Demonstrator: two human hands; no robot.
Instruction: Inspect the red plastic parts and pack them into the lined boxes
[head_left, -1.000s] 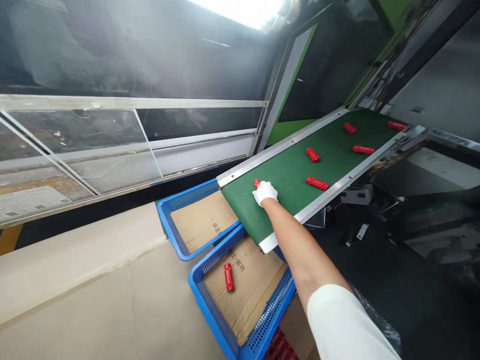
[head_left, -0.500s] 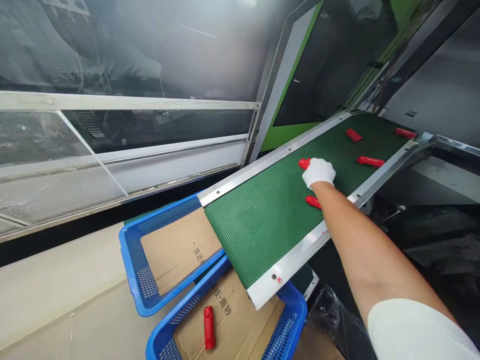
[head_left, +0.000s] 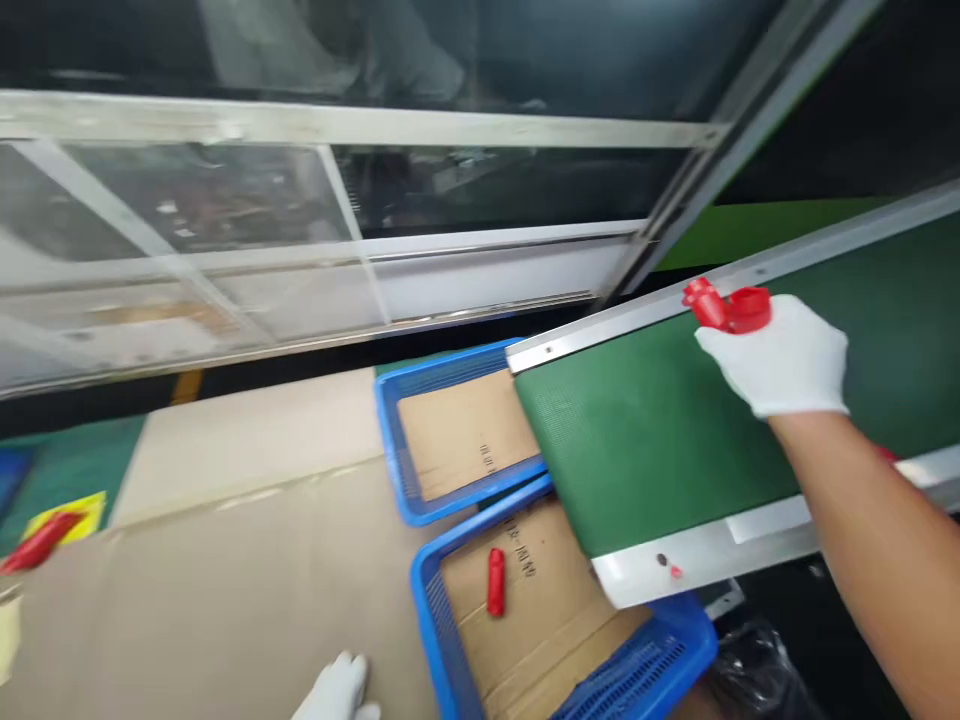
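Note:
My right hand (head_left: 784, 350), in a white glove, is above the green conveyor belt (head_left: 630, 450). It is closed on a red plastic part (head_left: 726, 308), which has a short tube end and a rounded, ring-like section. Whether this is one piece or two, I cannot tell. My left hand (head_left: 336, 690), also gloved in white, enters at the bottom edge over the brown table covering, left of the near blue basket (head_left: 429, 610). Its visible fingers are apart and nothing shows in them. A similar red part (head_left: 496, 582) lies on cardboard inside that basket.
Another blue basket (head_left: 397, 470), lined with cardboard, stands behind the near one. The belt's metal rail (head_left: 675, 565) overhangs the near basket. At far left, a red object (head_left: 41, 540) lies by a yellow card (head_left: 90, 512). A machine with glass panels (head_left: 525, 190) runs along the back.
The view has swung left. My right hand has lifted the red part from the belt. My left hand has come into view at the bottom.

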